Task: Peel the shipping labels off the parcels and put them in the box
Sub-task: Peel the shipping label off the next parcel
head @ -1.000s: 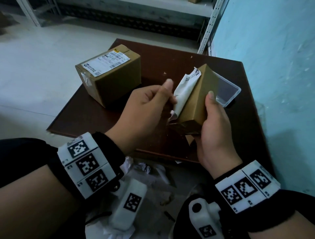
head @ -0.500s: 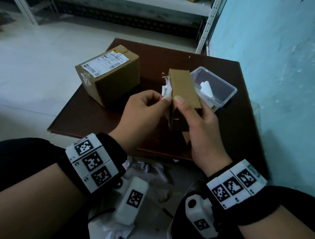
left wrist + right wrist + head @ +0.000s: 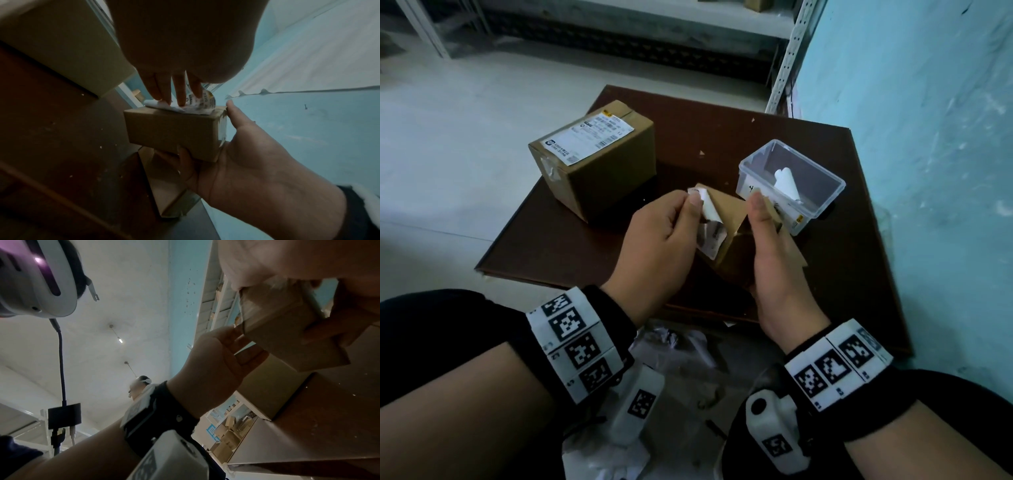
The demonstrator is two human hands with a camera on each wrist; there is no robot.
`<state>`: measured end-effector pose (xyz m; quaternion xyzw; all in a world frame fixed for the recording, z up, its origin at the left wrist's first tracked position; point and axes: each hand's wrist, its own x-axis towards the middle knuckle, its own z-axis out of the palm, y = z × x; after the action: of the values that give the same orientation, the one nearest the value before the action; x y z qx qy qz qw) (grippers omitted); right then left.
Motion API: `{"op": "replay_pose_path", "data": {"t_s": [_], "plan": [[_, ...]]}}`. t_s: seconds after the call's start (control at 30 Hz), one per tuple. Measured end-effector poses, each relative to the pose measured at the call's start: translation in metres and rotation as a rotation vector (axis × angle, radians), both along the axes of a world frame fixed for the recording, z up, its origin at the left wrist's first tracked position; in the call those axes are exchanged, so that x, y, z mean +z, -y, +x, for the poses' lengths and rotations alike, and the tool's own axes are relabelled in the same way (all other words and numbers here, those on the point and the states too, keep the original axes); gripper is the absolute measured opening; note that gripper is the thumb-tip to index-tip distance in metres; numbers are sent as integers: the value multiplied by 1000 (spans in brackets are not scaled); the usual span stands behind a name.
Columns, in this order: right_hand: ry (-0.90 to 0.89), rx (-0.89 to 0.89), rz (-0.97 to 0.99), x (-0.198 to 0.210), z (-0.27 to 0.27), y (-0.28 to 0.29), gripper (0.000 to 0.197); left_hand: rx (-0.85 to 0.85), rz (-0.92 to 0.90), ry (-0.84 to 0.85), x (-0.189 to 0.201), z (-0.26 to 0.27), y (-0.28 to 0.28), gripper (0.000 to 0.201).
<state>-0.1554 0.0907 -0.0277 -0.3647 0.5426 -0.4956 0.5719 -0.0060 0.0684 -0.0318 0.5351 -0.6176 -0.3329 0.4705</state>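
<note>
The shipping label (image 3: 592, 138) on the large parcel (image 3: 599, 164) carries printed lines and barcodes too small to read. A handwritten "4" marks the clear plastic box (image 3: 751, 187); the peeled label's (image 3: 202, 101) print is blurred

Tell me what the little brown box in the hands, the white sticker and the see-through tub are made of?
The small brown parcel looks like matte cardboard: dull tan faces, folded edges. The white shipping label looks like thin paper: it curls and crumples where the left hand pinches it. The clear rectangular tub is probably rigid plastic: see-through walls, a thick rim.
</note>
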Motion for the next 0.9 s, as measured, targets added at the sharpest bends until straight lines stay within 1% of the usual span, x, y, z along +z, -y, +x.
{"op": "replay_pose_path", "data": {"t_s": [0.07, 0.1, 0.17, 0.2, 0.27, 0.3, 0.33, 0.43, 0.47, 0.5, 0.6, 0.67, 0.73, 0.8, 0.9], "plan": [[-23, -15, 11, -3, -3, 1, 90, -22, -2, -19, -3, 1, 2, 44], [-25, -9, -4, -4, -4, 1, 86, -41, -3, -24, -4, 1, 2, 41], [-26, -2, -33, -6, -5, 2, 70, -71, -25, -3, -7, 2, 1, 27], [-30, -5, -34, -6, -5, 2, 73, -77, -38, 3, -8, 2, 0, 22], [-38, -10, -46, -12, -4, 5, 98, -59, -33, -37, -11, 2, 1, 16], [-49, 3, -60, -14, -3, 4, 101, -48, -22, -65, -12, 3, 1, 15], [-58, 23, -80, -15, -2, 4, 97, -36, -18, -74, -13, 3, 2, 15], [-80, 67, -100, -16, -1, 4, 69, 5, -34, -19, -17, 7, 3, 16], [-84, 63, -101, -16, -1, 4, 63, 12, -35, 0, -18, 8, 3, 17], [-92, 51, -93, -17, -1, 4, 63, 11, -31, 15, -18, 9, 3, 18], [-105, 4, -81, -23, -2, 8, 69, 10, -19, 9, -18, 9, 3, 24], [-88, 5, -46, -25, -3, 9, 75, -1, -35, -30, -16, 9, 6, 36], [-79, 32, -30, -27, -3, 10, 87, -56, -24, -33, -14, 9, 7, 45], [-95, 40, -53, -28, -3, 11, 96, -118, 6, -24, -12, 8, 5, 41], [-99, 39, -35, -30, -2, 10, 109, -137, 9, -68, -15, 7, 4, 22]]}}
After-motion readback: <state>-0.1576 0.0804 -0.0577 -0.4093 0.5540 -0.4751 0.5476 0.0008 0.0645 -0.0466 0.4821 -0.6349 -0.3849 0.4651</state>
